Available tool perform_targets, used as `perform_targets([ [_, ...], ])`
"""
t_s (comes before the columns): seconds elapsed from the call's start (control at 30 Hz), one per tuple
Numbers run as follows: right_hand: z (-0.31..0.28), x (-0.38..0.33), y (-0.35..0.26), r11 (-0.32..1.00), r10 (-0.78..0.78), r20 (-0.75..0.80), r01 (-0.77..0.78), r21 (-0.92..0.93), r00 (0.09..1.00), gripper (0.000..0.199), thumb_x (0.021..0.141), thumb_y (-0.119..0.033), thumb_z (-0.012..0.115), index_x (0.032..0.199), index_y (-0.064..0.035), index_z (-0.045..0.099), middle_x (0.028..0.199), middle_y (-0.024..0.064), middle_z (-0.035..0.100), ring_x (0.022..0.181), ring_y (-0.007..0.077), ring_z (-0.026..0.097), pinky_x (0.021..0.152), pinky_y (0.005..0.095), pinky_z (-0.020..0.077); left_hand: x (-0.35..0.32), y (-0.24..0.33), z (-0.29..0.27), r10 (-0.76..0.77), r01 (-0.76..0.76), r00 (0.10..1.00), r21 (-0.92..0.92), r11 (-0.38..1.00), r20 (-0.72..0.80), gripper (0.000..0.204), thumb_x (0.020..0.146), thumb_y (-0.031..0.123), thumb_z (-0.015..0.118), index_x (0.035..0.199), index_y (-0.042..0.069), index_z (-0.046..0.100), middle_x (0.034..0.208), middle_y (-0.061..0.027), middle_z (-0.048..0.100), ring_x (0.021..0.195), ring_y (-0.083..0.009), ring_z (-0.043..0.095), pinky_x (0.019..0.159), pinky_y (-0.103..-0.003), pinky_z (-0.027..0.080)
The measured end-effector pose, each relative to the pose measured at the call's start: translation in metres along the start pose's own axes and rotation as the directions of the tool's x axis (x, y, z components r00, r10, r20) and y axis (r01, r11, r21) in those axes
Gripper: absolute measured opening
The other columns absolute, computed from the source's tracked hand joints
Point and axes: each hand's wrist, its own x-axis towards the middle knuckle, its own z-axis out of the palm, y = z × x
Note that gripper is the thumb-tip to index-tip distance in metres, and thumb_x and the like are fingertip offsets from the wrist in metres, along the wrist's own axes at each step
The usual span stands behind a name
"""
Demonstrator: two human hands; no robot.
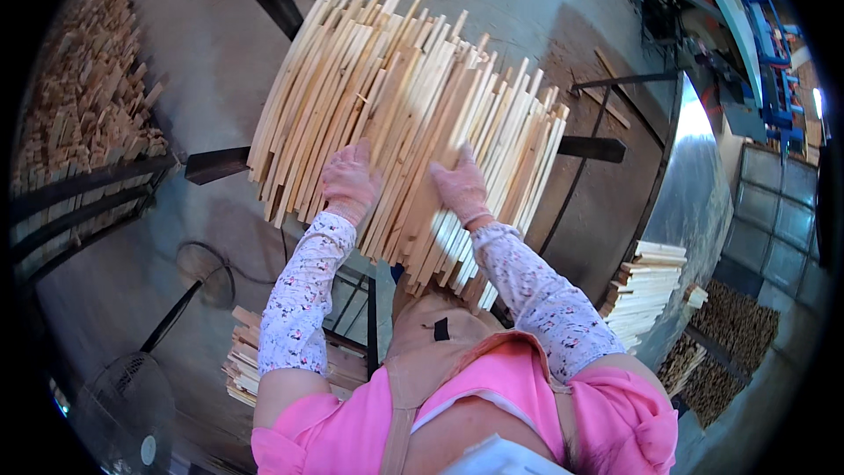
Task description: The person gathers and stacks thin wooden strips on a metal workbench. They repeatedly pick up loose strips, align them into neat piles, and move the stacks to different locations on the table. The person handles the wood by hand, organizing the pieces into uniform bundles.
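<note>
A big fan-shaped heap of long pale wooden slats [396, 97] lies across dark crossbars in front of me. My left hand [350, 181], in a pink glove, rests flat on the near left part of the heap, fingers spread. My right hand [461, 185], also gloved, presses on the slats a little to the right, its fingers blurred among them. Both forearms wear flowered sleeves. Whether either hand grips a single slat cannot be made out.
A crate of short wood offcuts [83, 97] stands at far left. Stacked slats [646, 290] sit at right beside a curved metal sheet [694, 193]. More slats [242, 369] lie lower left, near a fan [119, 396]. Blue machinery [765, 53] stands at upper right.
</note>
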Motion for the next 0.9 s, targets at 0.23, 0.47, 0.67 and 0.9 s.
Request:
perform_targets([
  [0.23,-0.106,-0.041,0.079,0.886,0.279,-0.125,-0.305,-0.348,0.952,0.104,0.089,-0.054,0.070,0.171,-0.0062,0.027,0.115,0.0262,0.078,0.110,0.0400,0.077,0.097,0.0474,0.0591,-0.026,0.073,0.068,0.161,-0.161,0.987,-0.168,0.973,-0.015,0.061,0.101,0.033,0.059,0.152,-0.001,0.053,0.136,-0.0280,0.064,0.127,-0.0446,0.062,0.112,-0.050,0.048],
  [0.47,-0.120,-0.042,0.077,0.848,0.331,-0.011,-0.302,-0.435,0.944,0.102,0.091,-0.051,0.067,0.174,-0.0151,0.019,0.124,0.0280,0.075,0.116,0.0422,0.074,0.102,0.0498,0.0570,-0.071,0.200,0.152,0.181,-0.098,0.946,-0.292,0.951,0.271,0.068,0.106,0.051,0.050,0.154,0.003,0.051,0.142,-0.0301,0.061,0.131,-0.0440,0.062,0.110,-0.051,0.051],
  [0.67,-0.151,-0.043,0.144,0.963,0.170,-0.127,-0.192,-0.187,0.977,0.080,0.097,-0.058,0.062,0.157,-0.0078,0.045,0.130,0.0322,0.071,0.124,0.0494,0.068,0.108,0.0523,0.0522,-0.064,0.237,0.110,0.173,-0.107,0.889,-0.175,0.979,0.423,0.089,0.103,0.067,0.050,0.162,0.000,0.042,0.154,-0.0252,0.057,0.143,-0.0368,0.057,0.117,-0.046,0.047],
  [0.9,-0.139,-0.034,0.169,0.978,0.109,0.008,-0.106,-0.180,0.994,0.077,0.098,-0.054,0.064,0.145,0.0065,0.053,0.137,0.0394,0.064,0.135,0.0509,0.060,0.113,0.0500,0.0473,-0.048,0.241,0.101,0.254,-0.139,0.788,-0.240,0.961,0.561,0.086,0.101,0.062,0.061,0.159,0.001,0.044,0.158,-0.0252,0.053,0.151,-0.0359,0.049,0.123,-0.043,0.041],
])
